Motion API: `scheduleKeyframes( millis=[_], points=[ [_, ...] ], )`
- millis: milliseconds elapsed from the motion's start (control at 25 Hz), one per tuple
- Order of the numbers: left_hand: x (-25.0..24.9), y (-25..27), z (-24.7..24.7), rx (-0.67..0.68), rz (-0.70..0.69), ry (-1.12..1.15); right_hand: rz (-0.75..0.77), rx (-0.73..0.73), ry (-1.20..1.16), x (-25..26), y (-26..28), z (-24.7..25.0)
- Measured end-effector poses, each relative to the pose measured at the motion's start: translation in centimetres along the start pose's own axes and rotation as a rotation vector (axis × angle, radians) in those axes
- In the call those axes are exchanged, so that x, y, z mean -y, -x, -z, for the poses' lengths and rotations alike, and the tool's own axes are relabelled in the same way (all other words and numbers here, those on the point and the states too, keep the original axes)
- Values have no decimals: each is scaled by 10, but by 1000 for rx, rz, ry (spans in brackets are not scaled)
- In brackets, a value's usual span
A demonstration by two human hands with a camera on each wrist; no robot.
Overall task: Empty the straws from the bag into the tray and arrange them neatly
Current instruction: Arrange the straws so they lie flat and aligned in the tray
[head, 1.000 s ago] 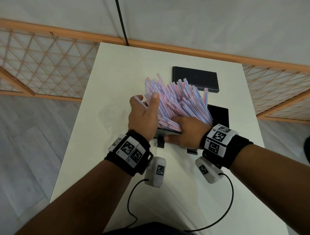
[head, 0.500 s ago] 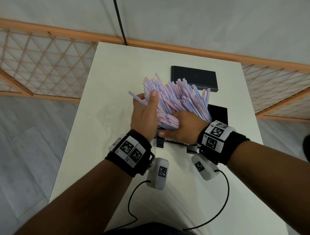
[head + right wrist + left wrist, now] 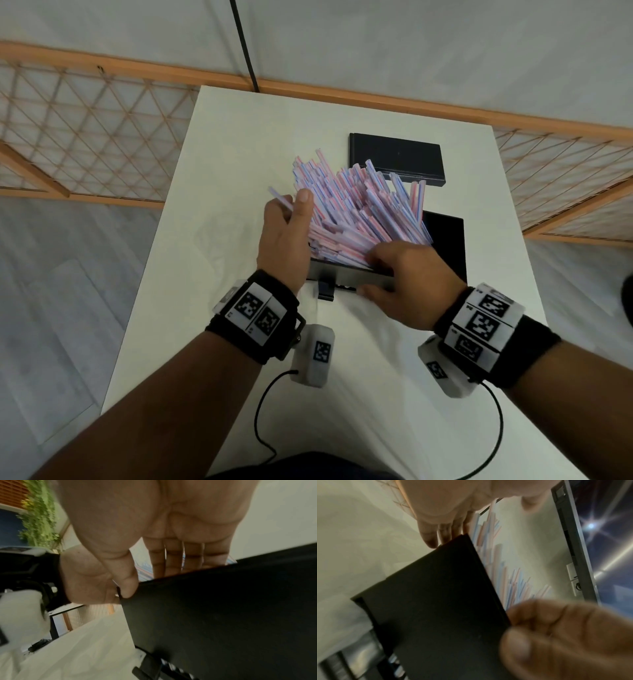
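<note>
A heap of pink and blue striped straws (image 3: 356, 212) leans up and away out of a black tray (image 3: 346, 275) in the middle of the white table. My left hand (image 3: 289, 222) lies flat against the left side of the heap, thumb up, one straw sticking out behind the thumb. Its fingers (image 3: 428, 536) are straight beside the tray (image 3: 436, 601). My right hand (image 3: 407, 274) is at the tray's near wall. Its straight fingers (image 3: 173, 557) reach over the wall (image 3: 223, 608) onto the straw ends, and the thumb rests on the outside. The fingertips are hidden.
A flat black box (image 3: 397, 161) lies just beyond the straws. A small black clip (image 3: 325, 291) sits at the tray's near wall. A faint clear crumpled sheet (image 3: 219, 236) lies left of my left hand. Wooden lattice rails flank the table (image 3: 239, 144), with floor below.
My right hand has drawn back from the straw ends toward the tray's near wall. The left hand stays against the heap's left side, and the straws stand more bunched.
</note>
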State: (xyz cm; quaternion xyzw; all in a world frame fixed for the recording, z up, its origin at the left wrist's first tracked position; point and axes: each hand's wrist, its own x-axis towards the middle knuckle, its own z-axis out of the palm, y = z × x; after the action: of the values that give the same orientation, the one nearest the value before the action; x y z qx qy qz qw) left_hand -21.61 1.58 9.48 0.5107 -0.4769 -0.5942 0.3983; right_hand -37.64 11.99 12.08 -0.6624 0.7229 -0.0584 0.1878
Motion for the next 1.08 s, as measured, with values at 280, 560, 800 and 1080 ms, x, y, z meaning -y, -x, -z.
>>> scheduleKeyframes(
  millis=[280, 560, 800, 1080],
  points=[
    [-8, -8, 15, -153, -149, -306, -80, 58, 47, -8, -6, -10],
    [-16, -22, 18, -197, -116, -253, -110, 148, -43, 0, -20, -5],
    [-9, -10, 19, -88, -62, -453, -130, 196, -11, 4, -29, -2],
    [6, -5, 6, 336, 117, -95, -106, 116, 61, 7, -35, -12]
  ],
)
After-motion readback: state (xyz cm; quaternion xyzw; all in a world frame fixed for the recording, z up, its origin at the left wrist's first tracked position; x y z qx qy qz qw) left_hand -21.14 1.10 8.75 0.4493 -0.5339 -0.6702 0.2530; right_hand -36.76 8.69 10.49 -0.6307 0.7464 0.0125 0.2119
